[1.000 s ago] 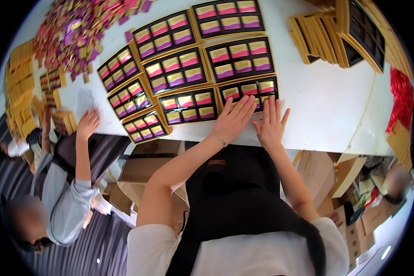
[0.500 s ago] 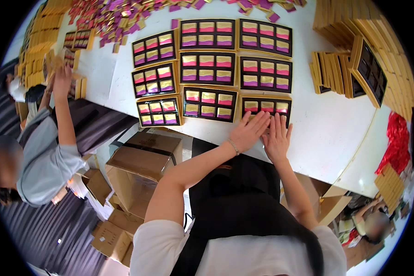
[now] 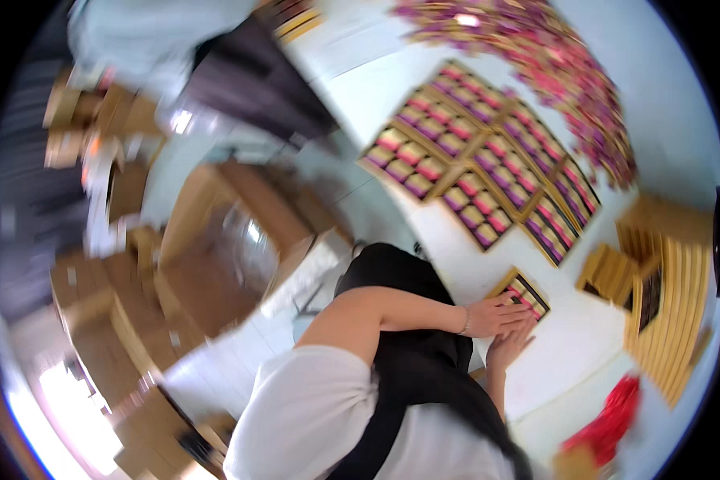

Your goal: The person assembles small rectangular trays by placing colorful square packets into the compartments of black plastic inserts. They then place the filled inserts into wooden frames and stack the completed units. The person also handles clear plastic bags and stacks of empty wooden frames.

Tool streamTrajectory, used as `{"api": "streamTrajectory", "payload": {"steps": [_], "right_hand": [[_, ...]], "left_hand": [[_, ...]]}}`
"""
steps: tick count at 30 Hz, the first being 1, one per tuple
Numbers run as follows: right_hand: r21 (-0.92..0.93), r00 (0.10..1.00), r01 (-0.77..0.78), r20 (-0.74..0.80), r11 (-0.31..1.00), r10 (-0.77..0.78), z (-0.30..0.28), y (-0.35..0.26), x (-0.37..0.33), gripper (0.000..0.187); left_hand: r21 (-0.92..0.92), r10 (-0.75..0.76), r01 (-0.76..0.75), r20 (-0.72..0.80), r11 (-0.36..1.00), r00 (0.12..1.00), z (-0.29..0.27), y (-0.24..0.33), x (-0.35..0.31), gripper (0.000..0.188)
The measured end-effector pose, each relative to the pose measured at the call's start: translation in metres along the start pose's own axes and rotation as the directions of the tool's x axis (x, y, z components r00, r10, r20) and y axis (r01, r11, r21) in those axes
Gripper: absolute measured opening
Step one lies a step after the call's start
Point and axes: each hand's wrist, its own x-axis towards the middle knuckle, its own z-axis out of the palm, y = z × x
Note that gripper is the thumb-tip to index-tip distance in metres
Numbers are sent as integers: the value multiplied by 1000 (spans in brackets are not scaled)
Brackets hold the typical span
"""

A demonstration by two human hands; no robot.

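Note:
My left hand point(image 3: 494, 318) lies flat with fingers stretched over the near part of a shallow black box with a gold rim point(image 3: 536, 300). Pink and gold pieces show in its cells; my hands cover part of it. Beside it, at the box's near edge, my right hand point(image 3: 507, 346) is open too, fingers extended and close to the left fingertips. Neither hand is wrapped round anything. Beyond them a group of similar filled boxes point(image 3: 478, 210) stands in rows on the white table point(image 3: 448, 268), their pieces pink, purple and gold.
A heap of loose pink, purple and gold pieces point(image 3: 568, 72) covers the far table. Gold box stacks point(image 3: 668, 308) stand at the right, near red plastic point(image 3: 608, 424). Open cardboard cartons point(image 3: 216, 264) are on the left, below a blurred person in a light top point(image 3: 148, 40).
The view has swung round and blurred. The box under my hands now sits apart from the group; before, it was beside its neighbours. Both hands stay on it with fingers extended.

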Motion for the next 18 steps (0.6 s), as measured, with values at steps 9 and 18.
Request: {"api": "streamTrajectory", "payload": {"steps": [9,18], "right_hand": [[155,908,418,-106,895,-405,-47,-179,49,63],[925,314,50,343,376,-885,69,-590,-15,34]], "left_hand": [[44,-918,970,-317,238,239,-282,-17,-245,54],[-842,-524,332,-70,-425,-849,-203,-30,-694,90]]}}
